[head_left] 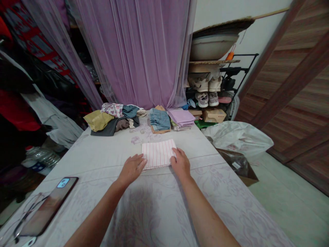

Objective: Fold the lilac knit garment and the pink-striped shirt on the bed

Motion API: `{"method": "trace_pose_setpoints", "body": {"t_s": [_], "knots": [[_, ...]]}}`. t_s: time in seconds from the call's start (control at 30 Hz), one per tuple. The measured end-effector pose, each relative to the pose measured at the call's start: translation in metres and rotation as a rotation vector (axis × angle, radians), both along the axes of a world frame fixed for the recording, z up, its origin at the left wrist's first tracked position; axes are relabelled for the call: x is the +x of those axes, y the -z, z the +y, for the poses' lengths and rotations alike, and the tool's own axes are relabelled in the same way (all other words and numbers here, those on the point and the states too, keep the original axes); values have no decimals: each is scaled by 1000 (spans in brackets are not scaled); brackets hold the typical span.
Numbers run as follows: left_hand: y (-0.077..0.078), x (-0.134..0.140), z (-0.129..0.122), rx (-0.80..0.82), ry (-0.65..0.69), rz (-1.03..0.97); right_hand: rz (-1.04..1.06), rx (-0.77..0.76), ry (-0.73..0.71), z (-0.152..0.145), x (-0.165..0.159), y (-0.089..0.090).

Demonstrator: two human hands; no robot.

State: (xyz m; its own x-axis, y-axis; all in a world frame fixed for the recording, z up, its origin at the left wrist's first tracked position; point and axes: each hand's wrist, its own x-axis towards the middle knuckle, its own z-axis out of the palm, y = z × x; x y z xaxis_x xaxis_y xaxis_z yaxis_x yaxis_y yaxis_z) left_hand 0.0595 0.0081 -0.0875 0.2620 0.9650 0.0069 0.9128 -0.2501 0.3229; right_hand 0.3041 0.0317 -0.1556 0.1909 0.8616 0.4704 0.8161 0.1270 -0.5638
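A folded white cloth with pinkish stripes (158, 154) lies flat on the bed in front of me. At its left edge rests my left hand (132, 168), palm down, with its fingers stretched out and touching the fabric. My right hand (182, 164) is at the opposite edge, its fingers bent over the cloth and its thumb against the side. Behind the cloth is a folded stack with blue denim (159, 120) on top. Beside that stack sits a pile topped by folded lilac fabric (181, 117).
Loose clothes, including a mustard piece (98, 120), lie heaped at the back left. A phone (50, 207) and glasses (28, 212) are at the near left. Purple curtains (144, 51) hang behind the bed. A shoe rack (243, 68) and a plastic bag (239, 139) stand right.
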Motion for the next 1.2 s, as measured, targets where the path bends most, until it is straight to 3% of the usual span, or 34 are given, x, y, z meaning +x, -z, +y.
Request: {"method": "trace_pose_setpoints", "body": {"t_s": [0.17, 0.33, 0.53, 0.8, 1.03, 1.2], "knots": [[1, 46, 38, 121, 18, -4, -53, -23, 5, -2, 0, -1], [18, 81, 62, 15, -150, 101, -82, -14, 3, -2, 0, 1], [27, 79, 57, 61, -194, 157, -82, -12, 0, -2, 0, 0], [14, 81, 58, -60, -189, 174, -79, -23, 2, -2, -1, -3], [40, 71, 21, 333, -6, 176, -111, -43, -3, -3, -1, -6], [47, 73, 16, 402, -21, 176, -132, -77, 8, -4, -2, -10]]}}
